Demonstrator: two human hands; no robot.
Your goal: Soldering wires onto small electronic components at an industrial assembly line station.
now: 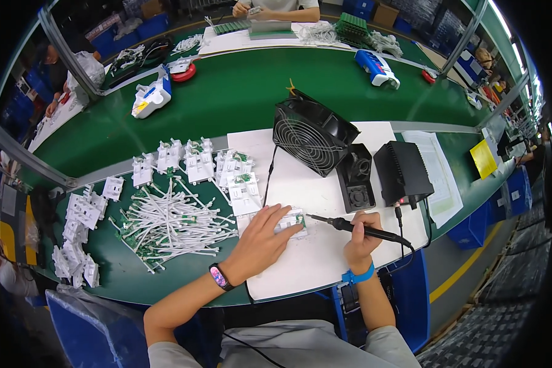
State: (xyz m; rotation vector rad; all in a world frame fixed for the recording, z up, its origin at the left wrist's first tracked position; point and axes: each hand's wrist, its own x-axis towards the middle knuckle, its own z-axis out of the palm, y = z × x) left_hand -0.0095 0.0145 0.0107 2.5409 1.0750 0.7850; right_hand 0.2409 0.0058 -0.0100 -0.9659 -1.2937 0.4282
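Note:
My right hand [362,238] is closed round the dark handle of a soldering iron [341,224]. The iron's tip points left, close to a small white plastic housing with a green circuit board [299,222]. That housing lies on the white work sheet [325,257], gripped between the fingers and thumb of my left hand [262,242], which partly cover it. More white housings with green boards [245,190] stand just beyond the left hand. To its left spreads a heap of white wires with small green boards [172,221].
A black fan [313,132] stands behind the work, beside a black soldering-iron stand [357,178] and a black box-shaped power unit [403,173]. White housings [83,208] line the left side. Papers [435,175] lie right. Beyond runs a green belt [245,80]; a person sits opposite.

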